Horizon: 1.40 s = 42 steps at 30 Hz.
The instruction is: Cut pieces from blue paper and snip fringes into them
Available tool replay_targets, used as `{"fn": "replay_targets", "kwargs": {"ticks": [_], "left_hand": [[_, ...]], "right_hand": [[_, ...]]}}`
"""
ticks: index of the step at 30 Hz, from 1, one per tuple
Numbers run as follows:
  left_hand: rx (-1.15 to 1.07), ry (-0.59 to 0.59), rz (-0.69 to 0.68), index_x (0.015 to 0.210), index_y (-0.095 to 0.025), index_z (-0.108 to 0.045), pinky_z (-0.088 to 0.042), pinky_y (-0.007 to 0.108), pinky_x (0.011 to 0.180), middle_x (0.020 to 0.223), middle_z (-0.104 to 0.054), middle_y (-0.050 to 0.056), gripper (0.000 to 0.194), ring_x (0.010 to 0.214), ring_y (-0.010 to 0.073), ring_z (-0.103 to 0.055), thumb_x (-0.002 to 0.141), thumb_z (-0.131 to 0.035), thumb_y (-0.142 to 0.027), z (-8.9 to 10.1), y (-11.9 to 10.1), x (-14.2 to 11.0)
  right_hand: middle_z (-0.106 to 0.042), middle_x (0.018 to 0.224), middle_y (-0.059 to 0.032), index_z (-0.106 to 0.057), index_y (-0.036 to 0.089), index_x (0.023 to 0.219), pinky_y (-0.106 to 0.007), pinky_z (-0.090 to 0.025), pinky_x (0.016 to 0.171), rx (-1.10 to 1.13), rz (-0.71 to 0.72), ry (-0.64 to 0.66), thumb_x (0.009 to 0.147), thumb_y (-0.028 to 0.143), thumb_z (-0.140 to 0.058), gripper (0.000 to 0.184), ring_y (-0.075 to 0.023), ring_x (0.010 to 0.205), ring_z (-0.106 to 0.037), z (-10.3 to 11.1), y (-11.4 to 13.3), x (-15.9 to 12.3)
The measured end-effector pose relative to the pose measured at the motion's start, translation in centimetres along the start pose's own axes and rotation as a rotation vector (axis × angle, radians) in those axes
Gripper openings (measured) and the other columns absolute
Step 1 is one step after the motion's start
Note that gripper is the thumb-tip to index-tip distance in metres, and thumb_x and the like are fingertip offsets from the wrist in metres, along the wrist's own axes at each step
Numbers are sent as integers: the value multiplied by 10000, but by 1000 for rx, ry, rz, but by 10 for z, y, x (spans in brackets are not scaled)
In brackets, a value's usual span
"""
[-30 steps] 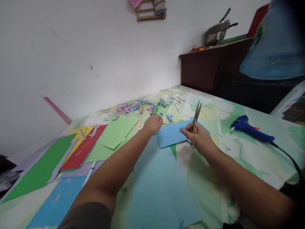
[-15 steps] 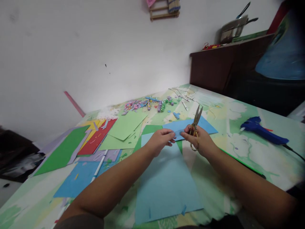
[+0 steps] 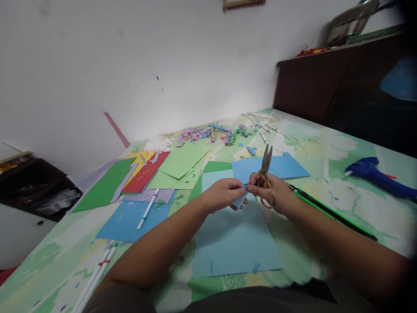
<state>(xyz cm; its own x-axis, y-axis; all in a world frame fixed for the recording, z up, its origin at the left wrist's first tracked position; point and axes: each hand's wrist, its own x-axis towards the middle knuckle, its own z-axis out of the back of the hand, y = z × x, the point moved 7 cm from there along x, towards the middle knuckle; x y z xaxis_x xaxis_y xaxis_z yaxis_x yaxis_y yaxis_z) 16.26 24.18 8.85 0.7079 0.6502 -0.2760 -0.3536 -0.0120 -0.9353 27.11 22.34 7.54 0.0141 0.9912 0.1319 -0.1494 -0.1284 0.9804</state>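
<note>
A small piece of blue paper (image 3: pixel 240 201) is pinched between the fingertips of my left hand (image 3: pixel 221 194). My right hand (image 3: pixel 273 191) keeps gold-handled scissors (image 3: pixel 266 160) in its fingers, blades pointing up and away. Its thumb and forefinger also meet the edge of the blue piece. Both hands hover over a light blue sheet (image 3: pixel 236 243) that has small blue scraps near its front edge. Behind them lies a brighter blue sheet (image 3: pixel 286 167), partly covered by my right hand.
Left of my hands lie green sheets (image 3: pixel 182 158), a red sheet (image 3: pixel 148 174) and a blue sheet (image 3: pixel 125 221) with a white marker (image 3: pixel 148 209). Paper scraps (image 3: pixel 195 134) and curled strips sit farther back. A blue glue gun (image 3: pixel 374 176) and a green-edged strip (image 3: pixel 335 213) are right.
My hands have come closer together, their fingertips now meeting at the small blue paper. The camera view has turned left and down, so the table things appear farther right.
</note>
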Motion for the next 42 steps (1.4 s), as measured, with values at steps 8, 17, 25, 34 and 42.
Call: {"fn": "replay_targets", "kwargs": {"ticks": [8, 17, 25, 34, 42], "left_hand": [[-175, -168, -121, 687, -125, -475, -432, 182, 414, 604, -545, -5, 97, 440, 50, -502, 751, -465, -196, 18, 10, -2], [-295, -248, -226, 733, -143, -487, -382, 173, 402, 594, -524, -26, 80, 431, 41, -464, 759, -440, -202, 27, 20, 4], [171, -276, -253, 608, -147, -494, -317, 184, 443, 495, -454, -50, 168, 421, 42, -380, 746, -405, -188, 18, 14, -6], [416, -365, -329, 604, -160, -510, -341, 198, 523, 526, -462, -44, 183, 494, 69, -426, 745, -395, -180, 17, 7, -17], [418, -319, -337, 601, -155, -517, -355, 189, 512, 551, -504, -36, 197, 475, 54, -432, 751, -390, -168, 17, 5, -18]], "right_hand": [[-423, 557, 38, -418, 208, 640, -247, -295, 503, -626, 77, -63, 701, 491, -492, 300, -115, 534, -392, 5, 5, -2], [-495, 581, 1, -414, 205, 628, -243, -245, 465, -999, 28, 140, 721, 534, -423, 341, -129, 522, -414, -11, -5, -1], [-465, 563, 18, -414, 197, 625, -235, -241, 463, -968, 99, 253, 735, 482, -439, 307, -110, 508, -394, -17, 1, -8], [-484, 588, 8, -440, 188, 656, -236, -243, 472, -972, 112, 271, 744, 486, -433, 310, -116, 518, -402, -22, 0, -12], [-504, 574, -11, -506, 179, 680, -227, -209, 455, -1081, 138, 233, 747, 487, -432, 323, -116, 504, -394, -20, 0, -12]]}}
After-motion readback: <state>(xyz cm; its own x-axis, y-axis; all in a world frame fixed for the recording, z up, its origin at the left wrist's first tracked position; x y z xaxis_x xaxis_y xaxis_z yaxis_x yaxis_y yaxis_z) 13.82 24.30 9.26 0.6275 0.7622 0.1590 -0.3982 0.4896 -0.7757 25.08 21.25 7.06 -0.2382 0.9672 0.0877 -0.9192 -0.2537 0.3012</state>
